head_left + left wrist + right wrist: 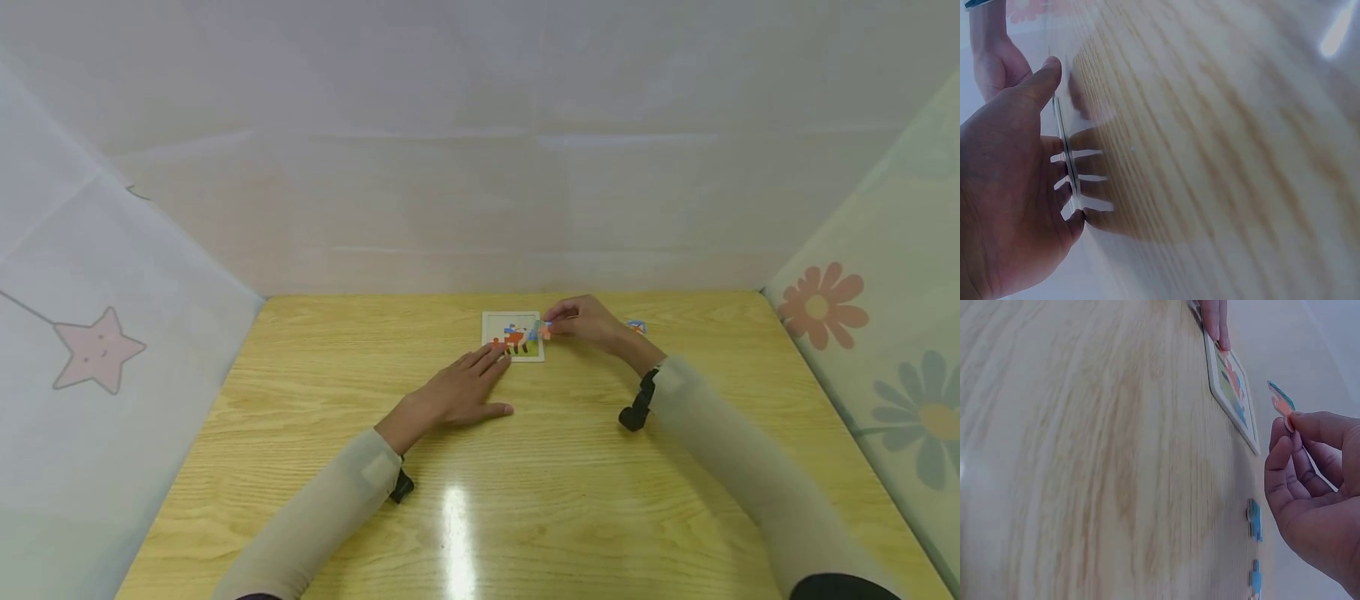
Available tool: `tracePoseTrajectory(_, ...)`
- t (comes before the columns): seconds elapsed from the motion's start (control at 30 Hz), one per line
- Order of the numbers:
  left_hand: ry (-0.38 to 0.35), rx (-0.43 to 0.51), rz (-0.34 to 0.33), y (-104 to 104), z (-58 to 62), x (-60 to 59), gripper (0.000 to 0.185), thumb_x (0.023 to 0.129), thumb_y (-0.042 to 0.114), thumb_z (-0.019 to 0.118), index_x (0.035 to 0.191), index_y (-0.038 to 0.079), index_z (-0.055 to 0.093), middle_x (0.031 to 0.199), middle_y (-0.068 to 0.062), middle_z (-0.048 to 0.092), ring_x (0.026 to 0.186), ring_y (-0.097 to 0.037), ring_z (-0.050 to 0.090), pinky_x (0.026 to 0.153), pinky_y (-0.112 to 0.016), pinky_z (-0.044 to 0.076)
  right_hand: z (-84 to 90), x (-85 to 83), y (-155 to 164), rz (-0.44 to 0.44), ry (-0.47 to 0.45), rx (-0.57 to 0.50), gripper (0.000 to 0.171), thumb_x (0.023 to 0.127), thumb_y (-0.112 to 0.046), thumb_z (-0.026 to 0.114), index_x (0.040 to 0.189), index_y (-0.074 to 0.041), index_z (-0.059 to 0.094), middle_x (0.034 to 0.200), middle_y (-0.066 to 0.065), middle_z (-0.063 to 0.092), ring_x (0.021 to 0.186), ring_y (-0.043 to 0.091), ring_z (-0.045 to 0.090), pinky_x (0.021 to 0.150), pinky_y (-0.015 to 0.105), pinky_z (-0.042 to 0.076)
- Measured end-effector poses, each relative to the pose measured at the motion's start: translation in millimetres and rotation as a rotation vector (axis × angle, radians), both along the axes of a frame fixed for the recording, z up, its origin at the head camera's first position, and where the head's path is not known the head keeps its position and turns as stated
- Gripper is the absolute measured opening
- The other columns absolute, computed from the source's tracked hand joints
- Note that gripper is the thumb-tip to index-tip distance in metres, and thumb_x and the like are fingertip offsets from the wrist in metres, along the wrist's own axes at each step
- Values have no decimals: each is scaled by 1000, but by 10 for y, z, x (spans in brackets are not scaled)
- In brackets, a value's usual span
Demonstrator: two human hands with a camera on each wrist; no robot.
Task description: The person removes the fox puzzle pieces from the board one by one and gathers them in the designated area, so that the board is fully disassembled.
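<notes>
A small square puzzle board (513,336) with a white frame and a partly filled colourful picture lies on the wooden table (525,467). My left hand (457,392) lies flat on the table with straight fingers, its fingertips (1217,325) touching the board's near left corner. My right hand (588,321) hovers at the board's right edge and pinches a small orange and blue puzzle piece (1282,402) between thumb and fingertips, just above the board (1232,387).
Two loose blue puzzle pieces (1255,520) lie on the table right of the board, one seen beyond my right hand (637,326). Cloth walls with a star (97,350) and flowers (821,304) close in the table on three sides.
</notes>
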State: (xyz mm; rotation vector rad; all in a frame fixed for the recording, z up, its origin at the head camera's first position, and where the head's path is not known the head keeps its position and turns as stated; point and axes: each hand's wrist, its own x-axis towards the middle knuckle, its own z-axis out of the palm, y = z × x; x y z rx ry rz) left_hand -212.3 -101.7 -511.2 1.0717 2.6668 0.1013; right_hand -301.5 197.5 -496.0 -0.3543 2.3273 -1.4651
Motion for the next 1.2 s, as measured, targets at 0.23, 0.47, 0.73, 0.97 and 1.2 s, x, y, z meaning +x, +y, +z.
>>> tracePoseTrajectory(0.23,8,2,-10,6,31,13,90,107,67,43,171,9,16,179,-12,5,165,-31,7,132,-48,17,1,76,125,2,7,38,24,103,-12,71,123,0,75,128,17,71,114,27,65,95,38,54)
tracePoseTrajectory(0.47,0,5,-8,-2,33,19,89,108,65,44,171,8,16,179,-13,4,165,-31,6,132,-49,16,-28,118,257,-10,-10,55,23,101,-14,74,121,-2,75,127,15,72,116,27,65,99,41,53)
tracePoseTrajectory(0.73,12,10,-24,4,49,19,87,109,63,43,171,8,17,178,-13,6,165,-33,6,132,-50,16,-57,175,398,-17,6,89,25,102,-14,74,122,1,74,127,17,71,119,29,64,101,39,53)
tracePoseTrajectory(0.97,10,-8,-17,2,30,9,88,108,65,42,171,9,15,179,-11,4,165,-31,5,132,-48,16,-79,210,489,-24,16,107,25,102,-13,73,122,1,74,122,18,72,113,28,64,97,39,53)
tracePoseTrajectory(1.2,14,2,-18,3,26,12,87,109,64,42,171,9,16,179,-11,5,165,-31,6,132,-49,16,-89,214,564,-29,45,153,21,101,-11,74,119,0,76,115,16,74,108,28,66,92,34,53)
